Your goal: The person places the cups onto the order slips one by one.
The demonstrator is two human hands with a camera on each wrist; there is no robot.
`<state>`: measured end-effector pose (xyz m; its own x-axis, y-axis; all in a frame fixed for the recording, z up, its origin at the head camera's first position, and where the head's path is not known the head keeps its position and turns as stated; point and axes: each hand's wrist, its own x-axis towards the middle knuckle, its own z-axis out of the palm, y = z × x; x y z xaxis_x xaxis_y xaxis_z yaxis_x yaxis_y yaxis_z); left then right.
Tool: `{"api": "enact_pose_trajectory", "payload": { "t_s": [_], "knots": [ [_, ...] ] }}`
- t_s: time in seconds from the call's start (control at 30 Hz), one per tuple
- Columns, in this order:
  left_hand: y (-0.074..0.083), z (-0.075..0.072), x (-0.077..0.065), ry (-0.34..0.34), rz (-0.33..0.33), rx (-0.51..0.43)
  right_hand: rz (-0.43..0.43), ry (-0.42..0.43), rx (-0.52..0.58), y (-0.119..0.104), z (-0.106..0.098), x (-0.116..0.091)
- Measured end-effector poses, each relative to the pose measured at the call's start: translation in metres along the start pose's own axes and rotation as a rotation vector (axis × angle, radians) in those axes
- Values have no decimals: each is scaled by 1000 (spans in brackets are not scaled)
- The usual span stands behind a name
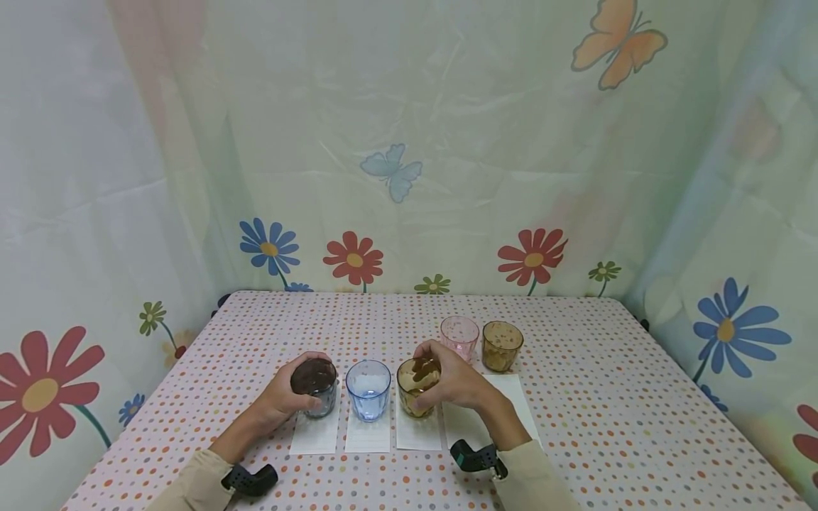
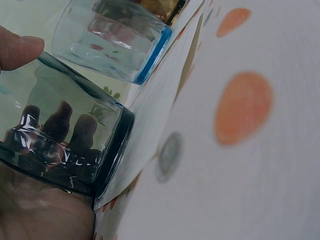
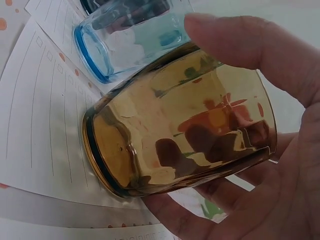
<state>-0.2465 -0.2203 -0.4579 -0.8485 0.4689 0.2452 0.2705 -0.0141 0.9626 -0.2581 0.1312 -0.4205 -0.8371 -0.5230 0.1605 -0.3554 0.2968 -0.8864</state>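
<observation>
My left hand (image 1: 287,392) grips a dark grey-blue drinking glass (image 1: 324,397); in the left wrist view, the thumb lies on the near side of this glass (image 2: 75,120) and fingers show through its far wall. With my right hand (image 1: 456,376) I hold an amber glass (image 1: 409,401), thumb and fingers on opposite sides. That amber glass (image 3: 185,125) is upright, its base at a lined paper sheet (image 3: 45,115) in the right wrist view. Between my hands a light blue glass (image 1: 368,394) stands upright on another white strip (image 1: 367,438), touched by neither hand.
Behind my right hand stand a pink glass (image 1: 461,333) and a second amber glass (image 1: 503,345). A further white sheet (image 1: 514,397) lies under my right forearm. The dotted tablecloth (image 1: 358,486) covers the table, with a flowered curtain (image 1: 434,227) behind it.
</observation>
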Motion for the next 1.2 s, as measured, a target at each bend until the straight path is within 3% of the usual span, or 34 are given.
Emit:
{"api": "enact_pose_trajectory", "payload": {
  "t_s": [0.53,0.93,1.2],
  "knots": [
    [2,1,-1,1,-9,-21,-20,-64,-14,-8,-8,-1],
    [-2,-1,0,-18,29,-29,-75,37,-76,-22,-17,-6],
    [-2,-1,0,-22,27,-30,-57,116,-108,-34,-25,-10]
  ]
}}
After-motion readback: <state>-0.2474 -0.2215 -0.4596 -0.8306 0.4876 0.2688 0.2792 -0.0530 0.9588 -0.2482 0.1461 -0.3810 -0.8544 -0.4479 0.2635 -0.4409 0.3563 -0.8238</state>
